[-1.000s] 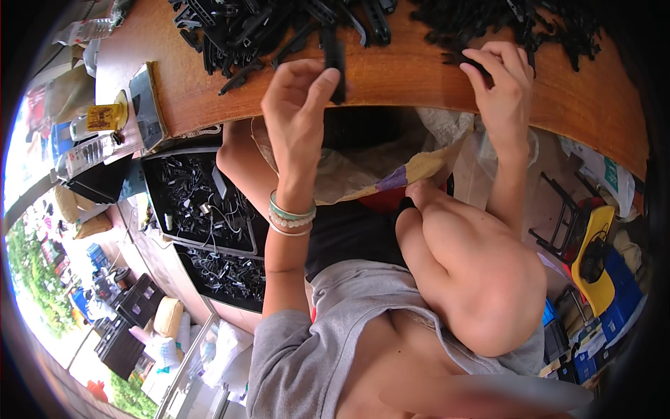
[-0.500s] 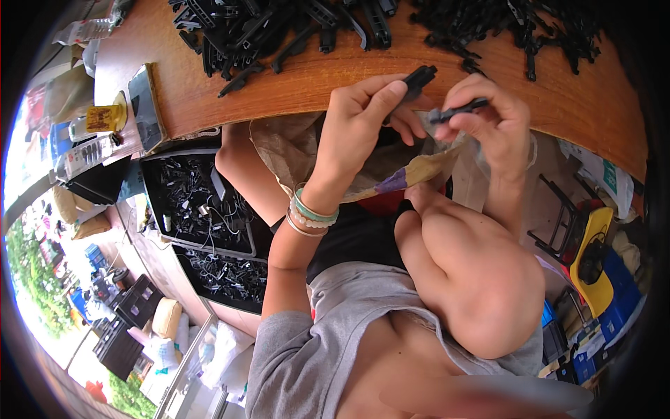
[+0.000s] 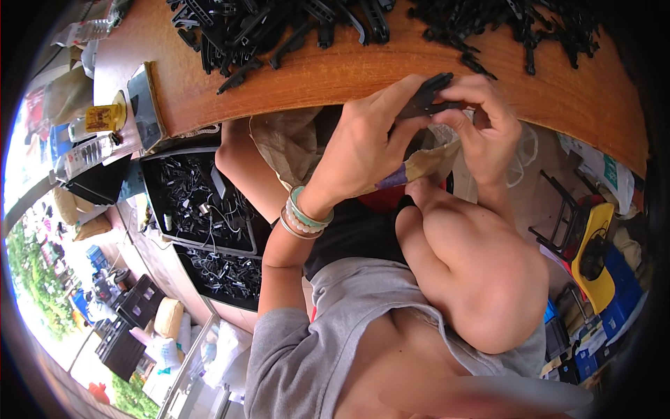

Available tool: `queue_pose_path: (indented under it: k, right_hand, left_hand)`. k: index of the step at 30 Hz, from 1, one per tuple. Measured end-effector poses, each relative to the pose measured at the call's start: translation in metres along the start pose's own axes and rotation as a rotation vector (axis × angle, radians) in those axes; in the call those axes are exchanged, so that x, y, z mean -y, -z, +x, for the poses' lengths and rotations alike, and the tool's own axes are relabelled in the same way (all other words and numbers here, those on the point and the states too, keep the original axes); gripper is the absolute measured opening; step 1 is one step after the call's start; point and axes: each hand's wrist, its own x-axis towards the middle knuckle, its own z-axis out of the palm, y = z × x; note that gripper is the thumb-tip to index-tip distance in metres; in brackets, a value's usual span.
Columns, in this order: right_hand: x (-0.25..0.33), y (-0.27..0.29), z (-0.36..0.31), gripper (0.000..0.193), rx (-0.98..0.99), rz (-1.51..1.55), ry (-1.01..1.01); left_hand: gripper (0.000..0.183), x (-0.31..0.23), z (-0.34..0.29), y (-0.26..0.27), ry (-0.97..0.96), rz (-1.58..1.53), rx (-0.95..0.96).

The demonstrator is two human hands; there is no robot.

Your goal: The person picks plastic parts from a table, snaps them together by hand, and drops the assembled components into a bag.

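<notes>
Green foliage [image 3: 35, 272] in bright daylight fills the far left, beyond the workroom. Next, on the brown wood-grained bench [image 3: 377, 66], sit a translucent yellow round object [image 3: 105, 117] and a dark flat slab [image 3: 145, 105]. Below them, a black rectangular tray [image 3: 209, 246] holds many small black pieces and pale cables. A pile of long black plastic parts [image 3: 258, 35] lies along the bench's far side, and an open brown sack [image 3: 279, 146] hangs below the near edge. Pale green and white bracelets [image 3: 307, 218] circle the person's left wrist. Both hands are close together near that edge: the left hand [image 3: 366, 136] grips a broad black plastic part [image 3: 421, 99], which meets a slim black piece [image 3: 447, 107] pinched by the right hand [image 3: 485, 122]; whether the two are joined cannot be told. Farther right lie a heap of smaller black parts [image 3: 516, 28] and, below, a bright yellow seat [image 3: 601, 288].
</notes>
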Motion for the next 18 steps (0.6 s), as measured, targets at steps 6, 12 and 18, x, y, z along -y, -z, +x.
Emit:
queue_pose_path:
  k: [6, 12, 18]
  right_hand:
    - [0.01, 0.001, 0.005, 0.042, 0.026, -0.159, 0.044]
    - [0.013, 0.002, 0.004, 0.046, 0.175, -0.152, 0.053]
    - [0.016, -0.003, 0.001, 0.039, 0.158, -0.144, -0.003]
  left_hand:
    - [0.044, -0.008, -0.003, 0.012, -0.131, 0.27, 0.08]
    - [0.045, -0.008, -0.01, 0.018, -0.124, 0.316, 0.169]
    - [0.042, -0.008, -0.008, 0.022, -0.174, 0.332, 0.205]
